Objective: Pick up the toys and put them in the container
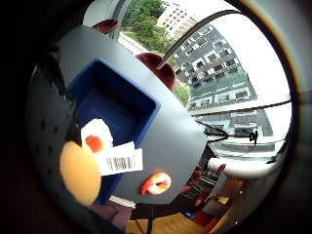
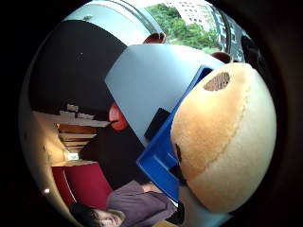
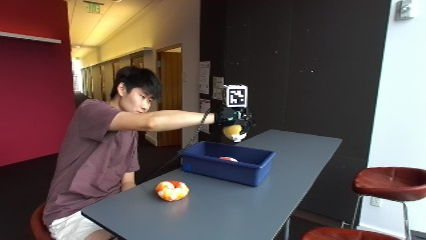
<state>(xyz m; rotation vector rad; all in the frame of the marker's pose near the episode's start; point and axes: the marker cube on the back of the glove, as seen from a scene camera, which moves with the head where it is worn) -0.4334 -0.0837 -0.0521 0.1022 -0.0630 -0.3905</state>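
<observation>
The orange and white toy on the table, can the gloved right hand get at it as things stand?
Probably not yet: the gloved right hand holds a plush toy above the blue container. The orange and white toy lies unobstructed.

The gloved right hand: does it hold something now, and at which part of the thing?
The right hand grips a plush toy by its upper part, above the blue container.

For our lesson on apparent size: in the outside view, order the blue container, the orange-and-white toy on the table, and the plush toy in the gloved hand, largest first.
1. blue container
2. orange-and-white toy
3. plush toy, partly hidden by the right hand, so its rank below the orange-and-white toy is unsure.
</observation>
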